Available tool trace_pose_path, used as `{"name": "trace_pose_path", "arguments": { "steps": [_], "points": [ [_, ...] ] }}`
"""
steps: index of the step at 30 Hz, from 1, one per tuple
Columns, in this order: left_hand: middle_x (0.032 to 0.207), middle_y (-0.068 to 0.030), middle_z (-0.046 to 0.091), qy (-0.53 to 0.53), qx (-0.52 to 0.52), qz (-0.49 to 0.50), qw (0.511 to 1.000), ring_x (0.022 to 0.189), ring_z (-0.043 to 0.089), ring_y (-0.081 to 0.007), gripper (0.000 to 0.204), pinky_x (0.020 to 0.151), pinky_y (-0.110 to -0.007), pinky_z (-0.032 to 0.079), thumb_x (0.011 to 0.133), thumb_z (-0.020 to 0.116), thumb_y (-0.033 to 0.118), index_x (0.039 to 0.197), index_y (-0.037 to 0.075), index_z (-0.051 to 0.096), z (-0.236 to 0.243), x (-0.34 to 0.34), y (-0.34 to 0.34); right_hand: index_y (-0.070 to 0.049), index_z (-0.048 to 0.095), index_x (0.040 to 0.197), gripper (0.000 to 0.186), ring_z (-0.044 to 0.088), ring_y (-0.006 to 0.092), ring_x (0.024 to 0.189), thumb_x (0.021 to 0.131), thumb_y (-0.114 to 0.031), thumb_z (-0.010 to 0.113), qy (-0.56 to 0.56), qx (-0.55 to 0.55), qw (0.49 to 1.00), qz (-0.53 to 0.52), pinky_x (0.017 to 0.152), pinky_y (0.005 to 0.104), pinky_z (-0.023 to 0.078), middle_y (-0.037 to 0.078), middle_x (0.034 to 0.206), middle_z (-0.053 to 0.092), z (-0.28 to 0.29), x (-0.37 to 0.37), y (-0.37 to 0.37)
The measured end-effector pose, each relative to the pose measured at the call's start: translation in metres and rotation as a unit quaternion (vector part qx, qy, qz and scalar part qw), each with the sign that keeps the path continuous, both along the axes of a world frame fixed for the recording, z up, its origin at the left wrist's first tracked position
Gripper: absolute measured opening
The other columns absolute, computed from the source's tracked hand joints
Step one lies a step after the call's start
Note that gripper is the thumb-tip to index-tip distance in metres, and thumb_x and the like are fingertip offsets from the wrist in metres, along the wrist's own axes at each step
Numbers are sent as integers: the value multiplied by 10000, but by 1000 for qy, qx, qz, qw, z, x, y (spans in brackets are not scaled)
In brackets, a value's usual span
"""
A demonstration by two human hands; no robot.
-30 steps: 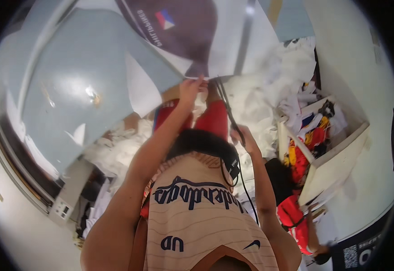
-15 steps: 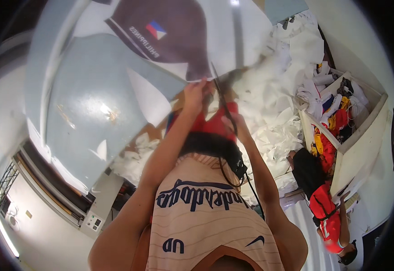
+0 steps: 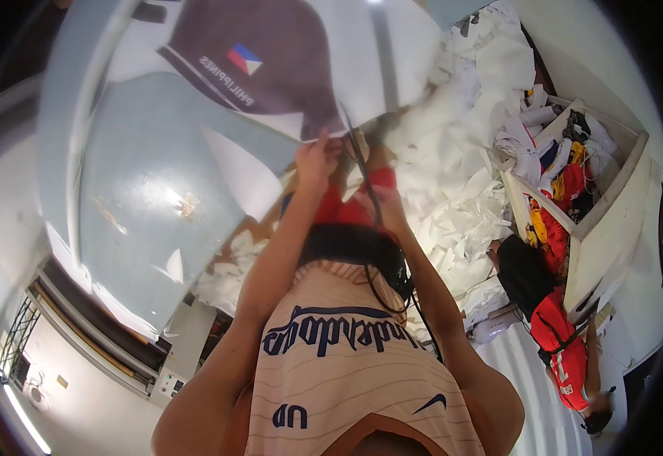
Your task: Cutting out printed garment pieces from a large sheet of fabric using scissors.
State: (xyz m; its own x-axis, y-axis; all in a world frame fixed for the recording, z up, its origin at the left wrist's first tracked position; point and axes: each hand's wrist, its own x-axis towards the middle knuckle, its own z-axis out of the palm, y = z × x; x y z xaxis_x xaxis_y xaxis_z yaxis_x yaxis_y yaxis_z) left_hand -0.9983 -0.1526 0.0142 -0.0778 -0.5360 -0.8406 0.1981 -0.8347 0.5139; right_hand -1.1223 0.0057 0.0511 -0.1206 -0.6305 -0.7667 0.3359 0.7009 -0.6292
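Observation:
A white sheet [image 3: 392, 45] lies on the pale blue table, printed with a dark shape [image 3: 286, 68] that carries a small tricolour flag and mirrored lettering. My left hand [image 3: 316, 161] pinches the near edge of this sheet, at the narrow end of the dark print. To its right, my right hand [image 3: 386, 201] is closed round a long, thin dark tool [image 3: 362, 156] whose pointed end reaches the sheet's edge. Blur hides whether it is a pair of scissors. A black cord [image 3: 372, 285] loops over my front below that hand.
The blue table [image 3: 134, 167] spreads to the left, with white paper offcuts [image 3: 240, 171] on it. Crumpled white scraps [image 3: 460, 205] heap on the floor. At right, an open wooden bin [image 3: 574, 228] holds coloured cloth. A person in a red top [image 3: 555, 334] is beside it.
Both my hands and the printed sheet have shifted slightly to the left. The dark tool stays at the sheet's edge. The person at right has moved a little.

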Motion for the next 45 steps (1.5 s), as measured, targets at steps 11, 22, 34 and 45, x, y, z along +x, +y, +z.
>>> {"name": "trace_pose_path", "arguments": {
  "steps": [11, 22, 34, 45],
  "points": [
    [589, 32, 448, 26, 1, -17, 1000, 478, 400, -87, 408, 438, -274, 252, 947, 744, 218, 658, 134, 469, 4, 11, -12, -65, 622, 832, 304, 498, 79, 519, 1014, -308, 633, -32, -115, 992, -34, 490, 251, 360, -16, 607, 525, 6, 9, -68],
    [598, 18, 513, 40, -14, -26, 999, 543, 482, -111, 285, 498, -279, 320, 952, 736, 228, 737, 85, 615, 11, 20, -24, -94, 564, 755, 397, 487, 82, 538, 1029, -379, 589, -17, -92, 993, -67, 504, 253, 361, -27, 652, 515, 18, 7, -150],
    [639, 33, 496, 44, 18, -22, 999, 558, 474, -98, 211, 546, -261, 382, 951, 739, 182, 815, 100, 602, 10, 28, -32, -106, 523, 632, 492, 457, 80, 418, 936, -428, 737, -16, -68, 996, -63, 410, 257, 366, -24, 535, 485, 31, -12, -196],
    [637, 21, 522, 13, -1, -57, 998, 570, 497, -108, 229, 561, -274, 390, 951, 736, 170, 770, 92, 621, -3, 40, -29, -91, 542, 701, 443, 466, 84, 463, 986, -409, 662, 48, -66, 997, 6, 439, 256, 323, -22, 568, 483, 28, -35, -226]
  ]
}}
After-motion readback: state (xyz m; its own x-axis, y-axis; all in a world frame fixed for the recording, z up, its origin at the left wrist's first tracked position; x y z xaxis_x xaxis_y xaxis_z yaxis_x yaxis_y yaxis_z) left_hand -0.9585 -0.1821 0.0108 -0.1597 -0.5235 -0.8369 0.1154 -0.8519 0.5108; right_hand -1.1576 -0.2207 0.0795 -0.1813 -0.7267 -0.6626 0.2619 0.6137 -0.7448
